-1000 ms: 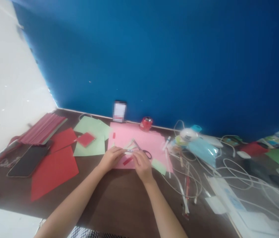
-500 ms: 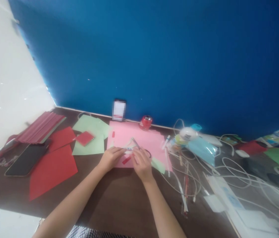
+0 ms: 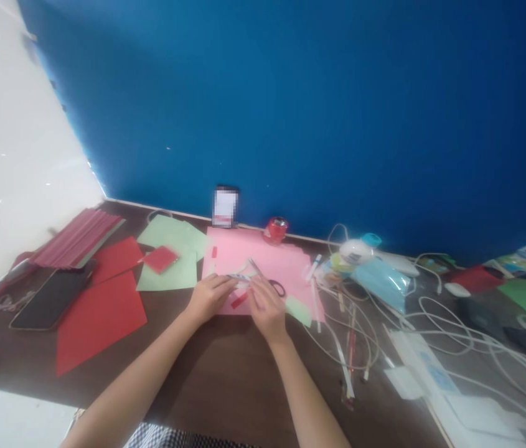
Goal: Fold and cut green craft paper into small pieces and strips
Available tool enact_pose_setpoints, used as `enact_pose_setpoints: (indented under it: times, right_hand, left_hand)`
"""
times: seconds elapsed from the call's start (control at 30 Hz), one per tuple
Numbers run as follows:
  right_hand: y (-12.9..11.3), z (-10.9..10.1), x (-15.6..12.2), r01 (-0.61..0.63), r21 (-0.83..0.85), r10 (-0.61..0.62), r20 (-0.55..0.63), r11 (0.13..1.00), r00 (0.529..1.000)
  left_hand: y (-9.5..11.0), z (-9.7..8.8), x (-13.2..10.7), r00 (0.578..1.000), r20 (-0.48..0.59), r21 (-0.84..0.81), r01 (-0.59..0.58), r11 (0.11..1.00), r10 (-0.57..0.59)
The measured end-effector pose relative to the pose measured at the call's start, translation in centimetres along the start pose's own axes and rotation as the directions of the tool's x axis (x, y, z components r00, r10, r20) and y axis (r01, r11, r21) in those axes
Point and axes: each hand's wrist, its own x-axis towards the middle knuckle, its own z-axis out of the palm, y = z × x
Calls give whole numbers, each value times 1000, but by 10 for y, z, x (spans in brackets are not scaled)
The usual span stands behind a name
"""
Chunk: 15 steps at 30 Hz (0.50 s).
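My left hand (image 3: 210, 297) is closed, with its fingertips on a slim white-and-blue piece (image 3: 239, 277) too blurred to name. My right hand (image 3: 266, 305) meets the other end of that piece, its thumb and fingers pinched together. Beside the right fingers lie scissors: their dark handle loop (image 3: 277, 287) shows to the right, while a grey blade seems to point up and left beyond the fingertips. Both hands are over the near part of pink paper sheets (image 3: 244, 249). A small red strip (image 3: 239, 300) lies between the hands, and a pale green scrap (image 3: 297, 311) is right of my right hand.
A red round container (image 3: 276, 230) and an upright phone-like card (image 3: 224, 207) stand at the wall. Red paper (image 3: 104, 320), green paper (image 3: 169, 280), a dark phone (image 3: 52, 300) and pink folded paper (image 3: 78, 239) lie left. White cables (image 3: 472, 342) and a blue packet (image 3: 384, 280) crowd the right.
My hands have barely moved, with the fingers shifting slightly around the slim piece. More of the scissors' handle loop now shows beside my right hand.
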Motion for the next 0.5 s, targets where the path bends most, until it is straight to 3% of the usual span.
enact_pose_setpoints:
  times: [0.17,0.27,0.4,0.5]
  right_hand:
    - [2,1,-3,81,-70,-79,32,994,996]
    - [1,2,-3,32,-53,-31,20,998,999]
    - [-2,3,-1,-188,77,192,-52,979,980]
    - [-4,4,1,-414,238,430,-18,879,903]
  left_hand:
    - [4,-1,-1,1000,-12,52,-26,998,26]
    - [7,-2,-1,998,-30,82,-58,995,60]
    - [6,-1,-1,998,-52,64,-39,997,42]
    - [6,-1,0,999,-45,35,-1,999,2]
